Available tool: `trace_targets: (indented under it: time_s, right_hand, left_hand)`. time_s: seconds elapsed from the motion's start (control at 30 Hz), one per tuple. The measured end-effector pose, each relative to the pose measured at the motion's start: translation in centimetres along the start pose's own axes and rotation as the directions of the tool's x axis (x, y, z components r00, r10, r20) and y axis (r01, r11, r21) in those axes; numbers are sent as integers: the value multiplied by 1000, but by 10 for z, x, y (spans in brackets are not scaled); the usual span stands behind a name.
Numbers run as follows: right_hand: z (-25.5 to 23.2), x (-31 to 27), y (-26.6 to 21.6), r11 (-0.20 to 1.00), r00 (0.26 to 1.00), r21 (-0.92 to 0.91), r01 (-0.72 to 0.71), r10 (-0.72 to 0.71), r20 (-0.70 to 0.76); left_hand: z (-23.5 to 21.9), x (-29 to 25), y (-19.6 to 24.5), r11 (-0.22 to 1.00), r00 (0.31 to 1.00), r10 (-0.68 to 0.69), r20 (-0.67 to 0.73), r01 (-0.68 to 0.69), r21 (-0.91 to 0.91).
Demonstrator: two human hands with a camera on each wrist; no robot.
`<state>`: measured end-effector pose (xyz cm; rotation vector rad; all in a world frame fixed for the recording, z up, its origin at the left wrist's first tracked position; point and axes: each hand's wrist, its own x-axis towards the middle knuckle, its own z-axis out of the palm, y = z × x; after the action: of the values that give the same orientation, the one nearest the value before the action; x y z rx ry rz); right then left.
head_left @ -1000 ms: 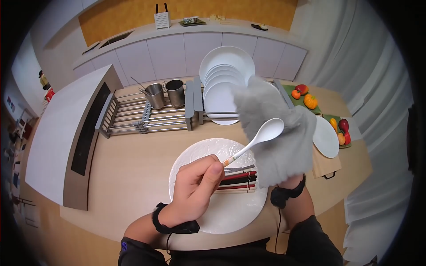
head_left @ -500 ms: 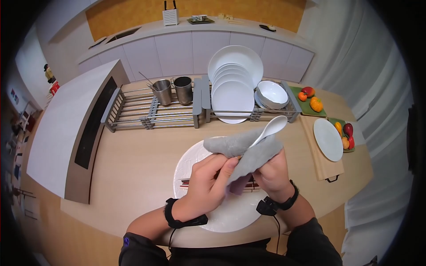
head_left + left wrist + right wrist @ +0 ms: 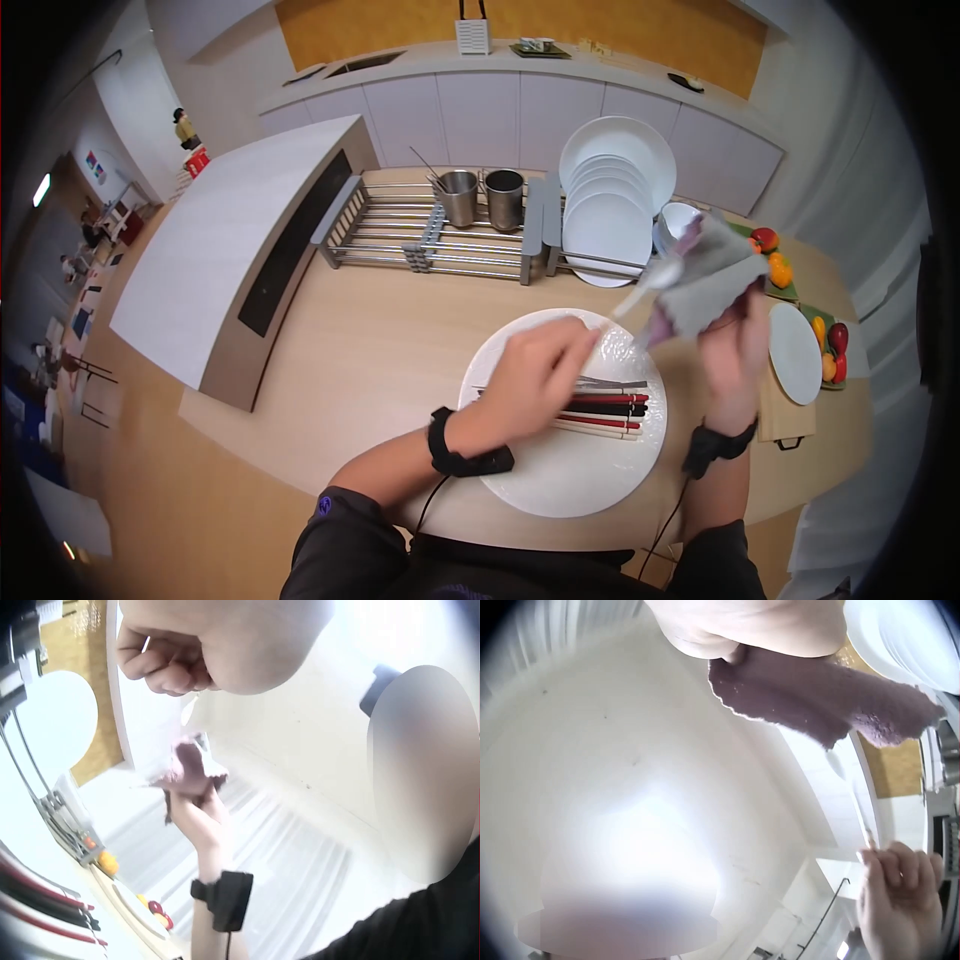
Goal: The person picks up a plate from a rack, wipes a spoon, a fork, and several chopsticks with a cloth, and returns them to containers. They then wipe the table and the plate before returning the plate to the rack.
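My left hand (image 3: 530, 380) pinches the handle end of a white spoon (image 3: 859, 802) above the big white plate (image 3: 560, 490). A two-sided cloth, grey and purple (image 3: 712, 288), is held in my right hand (image 3: 735, 350), up and to the right of the plate. The spoon's bowl overlaps the cloth's near edge in the head view, blurred. In the right wrist view the bowl shows just beside the purple side of the cloth (image 3: 802, 697). Several red, black and pale chopsticks (image 3: 610, 408) lie side by side on the plate, partly behind my left forearm and hand.
Behind stands a metal dish rack (image 3: 390, 225) with two steel cups (image 3: 505, 200), upright white plates (image 3: 606, 235) and bowls (image 3: 677, 222). To the right are an oval plate (image 3: 795, 355) on a wooden board and green trays of vegetables. A large white-topped unit (image 3: 230, 230) stands left.
The cloth wrapped round the spoon a half second ago; now my right hand has drawn it away rightward along the bowl. My left hand keeps the handle. The head view has swung left.
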<state>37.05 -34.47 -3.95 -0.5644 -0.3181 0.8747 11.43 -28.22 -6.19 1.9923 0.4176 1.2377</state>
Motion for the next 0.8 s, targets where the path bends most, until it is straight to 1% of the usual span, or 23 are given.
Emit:
trace_targets:
  time_s: [0.03,0.1,0.17,0.2,0.23,0.27,0.3,0.4,0.43,0.47,0.5,0.53,0.57,0.63,0.67,0.7,0.77,0.8]
  right_hand:
    - [-1,8,-10,998,999,59,37,-38,15]
    - [-2,19,-29,978,992,177,114,-122,37]
    - [27,-3,-38,984,999,173,42,-42,-4]
    - [34,-11,-41,984,1000,178,7,-2,-29]
    - [20,-7,-42,976,985,210,-48,11,173]
    - [-2,2,-43,968,930,228,-107,17,367]
    - [-15,7,-43,958,837,233,-167,13,546]
    - [-8,-2,-55,947,850,305,-97,-81,521]
    - [-15,0,-59,950,774,306,-65,-146,616]
    - [-29,5,-65,951,684,309,-31,-206,700]
    - [-55,12,-67,947,612,320,40,-276,741]
    - [-90,15,-60,936,641,334,109,-323,696]
    - [-125,17,-52,923,667,342,178,-369,648]
    - [-191,12,-41,928,818,311,203,-335,468]
    - [-219,8,-37,932,877,293,212,-314,364]
    - [-239,3,-33,936,923,273,221,-291,253]
    - [-242,-3,-28,928,917,1,374,-369,151]
    - [-226,-6,-21,834,869,-247,493,-456,193]
  left_hand:
    - [-6,1,-16,993,992,-119,-38,119,-3]
    - [-27,13,-48,966,950,-256,-176,246,-81]
    - [-63,31,-89,954,907,-297,-300,293,-60]
    - [-82,40,-109,952,898,-288,-332,305,2]
    - [-100,49,-130,944,889,-281,-362,324,63]
    - [-119,60,-153,921,876,-331,-352,381,83]
    - [-134,70,-170,893,858,-380,-346,438,104]
    - [-157,97,-180,829,770,-536,-347,558,-42]
    - [-163,101,-193,843,804,-506,-312,537,17]
    - [-162,108,-194,811,770,-556,-314,585,-2]
    - [-160,113,-195,775,731,-605,-315,632,-21]
    - [-158,117,-198,734,688,-653,-316,677,-42]
    - [-156,122,-205,737,692,-653,-309,674,-48]
    - [-149,128,-214,727,675,-663,-324,684,-61]
    - [-144,130,-216,721,666,-669,-330,690,-68]
    - [-141,133,-219,731,673,-657,-341,679,-69]
    - [-143,138,-238,712,654,-666,-358,701,-43]
    - [-143,141,-243,702,646,-670,-367,711,-31]
